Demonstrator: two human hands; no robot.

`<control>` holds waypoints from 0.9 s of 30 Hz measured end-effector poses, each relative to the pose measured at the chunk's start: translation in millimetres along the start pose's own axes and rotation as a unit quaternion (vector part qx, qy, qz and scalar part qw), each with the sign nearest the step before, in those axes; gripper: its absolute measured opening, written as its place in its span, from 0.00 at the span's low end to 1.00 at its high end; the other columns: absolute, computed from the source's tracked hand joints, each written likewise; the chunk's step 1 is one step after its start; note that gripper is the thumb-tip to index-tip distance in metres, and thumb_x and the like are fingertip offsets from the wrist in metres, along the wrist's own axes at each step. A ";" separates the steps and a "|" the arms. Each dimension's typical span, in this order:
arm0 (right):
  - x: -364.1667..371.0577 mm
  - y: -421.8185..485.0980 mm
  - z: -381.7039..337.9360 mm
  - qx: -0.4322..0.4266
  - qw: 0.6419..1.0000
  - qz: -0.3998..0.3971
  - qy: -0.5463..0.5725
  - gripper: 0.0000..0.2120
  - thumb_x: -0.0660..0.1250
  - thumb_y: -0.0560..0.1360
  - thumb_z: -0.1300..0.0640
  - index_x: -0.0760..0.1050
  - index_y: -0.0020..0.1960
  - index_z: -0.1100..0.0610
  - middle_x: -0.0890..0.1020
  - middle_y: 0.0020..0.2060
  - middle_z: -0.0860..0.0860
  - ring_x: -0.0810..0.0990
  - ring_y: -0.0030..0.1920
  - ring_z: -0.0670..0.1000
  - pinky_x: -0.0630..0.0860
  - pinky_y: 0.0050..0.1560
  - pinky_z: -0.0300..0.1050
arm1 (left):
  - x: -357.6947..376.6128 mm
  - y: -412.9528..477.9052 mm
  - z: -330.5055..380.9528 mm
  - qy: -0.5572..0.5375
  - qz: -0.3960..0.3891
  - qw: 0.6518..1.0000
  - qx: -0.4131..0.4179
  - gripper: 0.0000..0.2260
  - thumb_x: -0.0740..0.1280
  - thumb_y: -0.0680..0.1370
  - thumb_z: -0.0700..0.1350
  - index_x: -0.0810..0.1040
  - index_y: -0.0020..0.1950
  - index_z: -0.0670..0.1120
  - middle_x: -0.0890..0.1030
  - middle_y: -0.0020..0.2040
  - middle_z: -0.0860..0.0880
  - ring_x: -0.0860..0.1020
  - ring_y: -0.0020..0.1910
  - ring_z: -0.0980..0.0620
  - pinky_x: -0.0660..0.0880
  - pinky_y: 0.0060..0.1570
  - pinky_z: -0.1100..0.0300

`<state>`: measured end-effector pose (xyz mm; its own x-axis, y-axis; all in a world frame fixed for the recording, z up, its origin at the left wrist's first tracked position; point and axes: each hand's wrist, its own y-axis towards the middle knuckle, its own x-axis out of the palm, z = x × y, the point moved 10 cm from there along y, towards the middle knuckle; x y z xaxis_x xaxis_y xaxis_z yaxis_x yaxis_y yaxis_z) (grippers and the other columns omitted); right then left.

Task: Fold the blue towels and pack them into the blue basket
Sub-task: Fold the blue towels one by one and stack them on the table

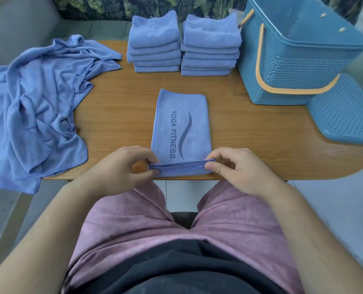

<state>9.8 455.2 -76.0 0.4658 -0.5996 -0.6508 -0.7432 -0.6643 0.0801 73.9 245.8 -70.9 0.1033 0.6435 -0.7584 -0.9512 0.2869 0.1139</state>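
Pinching towel [181, 128] near edge at table [117, 115] rim — left grip [117, 168], right grip [240, 168] on its corners

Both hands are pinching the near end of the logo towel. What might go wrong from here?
1. The left hand and right hand pinch only the corners of the towel, so its layers may slip and fold crookedly.
2. The unfolded pile hangs past the edge of the table and might slide off.
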 end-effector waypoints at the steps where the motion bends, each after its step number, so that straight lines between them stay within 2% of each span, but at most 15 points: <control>1: 0.3 -0.6 -1.3 0.004 1.000 -0.006 0.006 0.01 0.71 0.78 0.53 0.82 0.49 0.49 0.84 0.41 0.42 0.82 0.43 0.45 0.74 0.44 0.37 | 0.0 -0.4 -0.6 -0.011 0.000 1.000 -0.008 0.04 0.71 0.75 0.49 0.81 0.48 0.51 0.80 0.42 0.57 0.77 0.44 0.56 0.73 0.47 0.59; 4: 5.3 -1.4 -2.7 0.012 0.999 -0.034 -0.014 0.07 0.75 0.75 0.52 0.81 0.51 0.50 0.83 0.43 0.42 0.80 0.42 0.42 0.70 0.42 0.30 | 1.8 -0.4 -1.5 -0.032 0.007 0.999 -0.016 0.04 0.71 0.75 0.49 0.80 0.49 0.54 0.79 0.43 0.57 0.78 0.44 0.55 0.73 0.47 0.59; 7: 10.7 -1.8 -0.4 0.013 0.997 -0.056 -0.047 0.14 0.79 0.70 0.50 0.81 0.54 0.48 0.83 0.48 0.40 0.79 0.48 0.42 0.70 0.46 0.30 | 4.0 0.8 1.2 -0.028 0.017 0.999 -0.007 0.06 0.68 0.76 0.49 0.78 0.52 0.55 0.80 0.45 0.56 0.78 0.46 0.54 0.74 0.49 0.56; 10: 7.1 -0.6 5.0 0.023 0.999 -0.028 -0.014 0.08 0.77 0.73 0.53 0.81 0.50 0.49 0.83 0.44 0.43 0.79 0.43 0.45 0.72 0.44 0.36 | 3.0 -0.3 2.4 0.000 0.033 0.999 -0.003 0.12 0.67 0.78 0.50 0.75 0.60 0.60 0.80 0.49 0.58 0.78 0.49 0.56 0.74 0.52 0.58; 12: 4.0 0.4 10.7 0.046 0.998 -0.012 0.031 0.05 0.75 0.75 0.55 0.81 0.50 0.50 0.84 0.42 0.45 0.80 0.39 0.44 0.74 0.42 0.37 | 2.8 0.8 10.3 0.029 0.025 0.999 0.018 0.16 0.67 0.78 0.56 0.73 0.65 0.61 0.78 0.51 0.64 0.77 0.49 0.59 0.73 0.52 0.61; 14: 2.6 0.8 12.1 0.060 0.997 -0.002 0.053 0.04 0.73 0.76 0.57 0.81 0.49 0.50 0.84 0.41 0.46 0.79 0.37 0.41 0.73 0.41 0.34 | 7.4 2.7 15.8 0.066 -0.003 0.997 0.037 0.22 0.68 0.75 0.63 0.74 0.67 0.58 0.76 0.51 0.65 0.76 0.48 0.60 0.74 0.51 0.59; 15: 2.0 0.8 12.6 0.064 0.996 0.001 0.055 0.04 0.73 0.77 0.57 0.81 0.49 0.49 0.84 0.40 0.47 0.78 0.36 0.40 0.72 0.41 0.34 | 8.4 3.0 16.0 0.079 -0.009 0.996 0.041 0.23 0.70 0.74 0.63 0.75 0.66 0.57 0.76 0.50 0.64 0.76 0.47 0.59 0.75 0.50 0.57; 17: 1.0 -0.2 12.2 0.068 0.996 -0.001 0.055 0.04 0.73 0.77 0.57 0.81 0.48 0.49 0.84 0.40 0.49 0.77 0.37 0.41 0.73 0.42 0.37 | 4.3 3.5 15.9 0.080 0.005 0.996 0.040 0.19 0.74 0.74 0.56 0.78 0.62 0.54 0.77 0.49 0.62 0.77 0.47 0.58 0.76 0.49 0.54; 19: -2.4 -2.0 9.8 0.069 0.995 -0.006 0.070 0.03 0.72 0.77 0.56 0.81 0.49 0.48 0.84 0.40 0.52 0.78 0.38 0.46 0.74 0.43 0.42 | -6.1 2.0 16.6 0.026 0.033 0.999 0.026 0.11 0.75 0.76 0.48 0.81 0.57 0.52 0.80 0.47 0.59 0.78 0.47 0.55 0.76 0.49 0.56; 21: -9.7 -1.4 5.7 0.074 0.992 -0.005 0.104 0.03 0.71 0.78 0.54 0.81 0.51 0.49 0.84 0.42 0.53 0.79 0.40 0.50 0.76 0.44 0.47 | -15.0 1.3 17.6 -0.080 0.045 0.996 -0.003 0.05 0.74 0.76 0.46 0.82 0.51 0.51 0.82 0.45 0.55 0.79 0.45 0.54 0.75 0.49 0.59; 22: -14.9 0.7 3.6 0.079 0.989 0.000 0.125 0.03 0.71 0.78 0.55 0.81 0.51 0.50 0.85 0.42 0.52 0.79 0.39 0.49 0.77 0.42 0.48 | -18.3 2.5 17.7 -0.132 0.047 0.990 -0.017 0.03 0.74 0.76 0.47 0.82 0.49 0.52 0.82 0.43 0.53 0.79 0.44 0.53 0.75 0.48 0.59; 25: -32.3 14.5 -2.7 0.085 0.983 0.023 0.158 0.02 0.70 0.79 0.58 0.81 0.51 0.55 0.84 0.42 0.54 0.77 0.37 0.45 0.77 0.35 0.46 | -27.5 14.0 8.7 -0.213 0.071 0.972 -0.064 0.10 0.71 0.74 0.57 0.82 0.48 0.51 0.81 0.41 0.46 0.76 0.41 0.48 0.72 0.45 0.58; 27: -42.1 29.6 -0.7 0.094 0.983 0.038 0.153 0.03 0.70 0.79 0.57 0.80 0.51 0.55 0.84 0.43 0.55 0.77 0.37 0.46 0.77 0.34 0.44 | -33.9 29.7 -1.7 -0.231 0.088 0.964 -0.096 0.14 0.70 0.72 0.61 0.81 0.47 0.52 0.80 0.41 0.44 0.74 0.39 0.51 0.71 0.43 0.59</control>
<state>-31.5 460.5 -45.7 0.5064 -0.7700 -0.3882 -0.8440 -0.5349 -0.0399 41.7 231.3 -42.9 0.0111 0.9304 -0.3664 -0.9976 0.0355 0.0600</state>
